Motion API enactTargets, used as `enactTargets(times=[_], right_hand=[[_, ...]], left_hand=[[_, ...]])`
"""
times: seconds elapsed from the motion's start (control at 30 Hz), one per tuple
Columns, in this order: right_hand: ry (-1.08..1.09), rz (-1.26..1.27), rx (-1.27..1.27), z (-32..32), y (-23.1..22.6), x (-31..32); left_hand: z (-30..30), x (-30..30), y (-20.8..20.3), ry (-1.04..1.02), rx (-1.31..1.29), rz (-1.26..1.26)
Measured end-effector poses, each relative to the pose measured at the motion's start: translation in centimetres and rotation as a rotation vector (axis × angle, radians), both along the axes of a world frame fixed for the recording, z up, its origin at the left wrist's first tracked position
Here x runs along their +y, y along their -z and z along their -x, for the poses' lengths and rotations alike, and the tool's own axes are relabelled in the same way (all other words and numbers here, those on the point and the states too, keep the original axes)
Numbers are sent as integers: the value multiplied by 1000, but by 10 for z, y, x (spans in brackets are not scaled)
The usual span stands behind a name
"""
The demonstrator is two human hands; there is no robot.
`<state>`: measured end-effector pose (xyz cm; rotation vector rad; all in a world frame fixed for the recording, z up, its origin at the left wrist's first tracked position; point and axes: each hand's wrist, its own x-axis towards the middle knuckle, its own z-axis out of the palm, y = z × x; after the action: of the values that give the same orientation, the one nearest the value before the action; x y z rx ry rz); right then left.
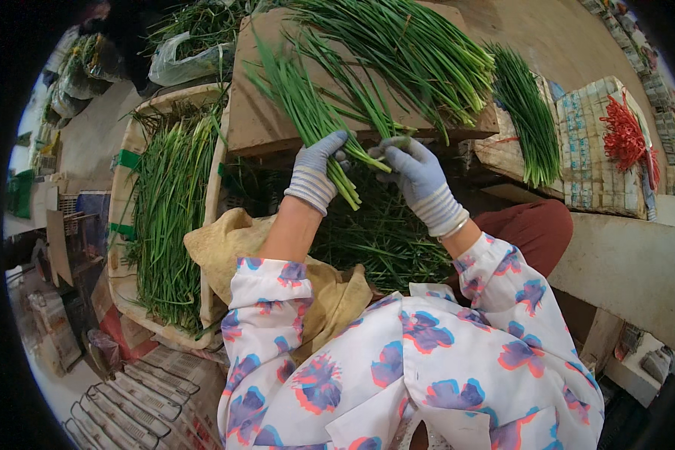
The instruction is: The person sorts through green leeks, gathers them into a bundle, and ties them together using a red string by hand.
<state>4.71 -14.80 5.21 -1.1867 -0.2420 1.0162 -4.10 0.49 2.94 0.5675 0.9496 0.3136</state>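
My left hand [315, 171], in a pale grey-blue knit glove with a striped cuff, is closed round a small bunch of green chives [296, 101]. Their leaves point away over the wooden board [251, 124], and the pale cut ends stick out below the fingers. My right hand [421, 178], gloved the same way, is just beside it, its fingers pinched at the lower ends of a few stalks. A larger pile of chives [427, 60] lies across the far side of the board. Loose chive leaves [386, 244] lie low down between my arms.
On the left stands a pale tub [117, 262] full of chives. A chive bundle [529, 112] rests to the right, near a wrapped white block [589, 150] topped with red ties [624, 135]. A tan cloth [232, 244] lies under my left forearm. Wire racks [120, 409] stand lower left.
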Motion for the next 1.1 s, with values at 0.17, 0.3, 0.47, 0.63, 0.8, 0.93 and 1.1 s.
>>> enactTargets(times=[0.17,0.3,0.47,0.63,0.8,0.93,1.1], right_hand=[[5,16,-166,7,10,-45],[-624,137,-511,-3,10,-103],[-631,528,-1514,-17,11,-85],[-476,-35,638,-10,-2,-10],[-205,249,-220,10,2,-1],[-254,357,-484,20,9,-5],[-21,268,-388,28,23,-2]], left_hand=[[1,-9,-3,33,58,-26],[6,9,-10,-90,71,12],[6,4,-9,52,-112,34],[5,-6,-17,157,-235,-100],[14,-8,-6,100,-274,-21],[16,-14,12,153,-182,-54],[17,-15,19,94,-93,-28]])
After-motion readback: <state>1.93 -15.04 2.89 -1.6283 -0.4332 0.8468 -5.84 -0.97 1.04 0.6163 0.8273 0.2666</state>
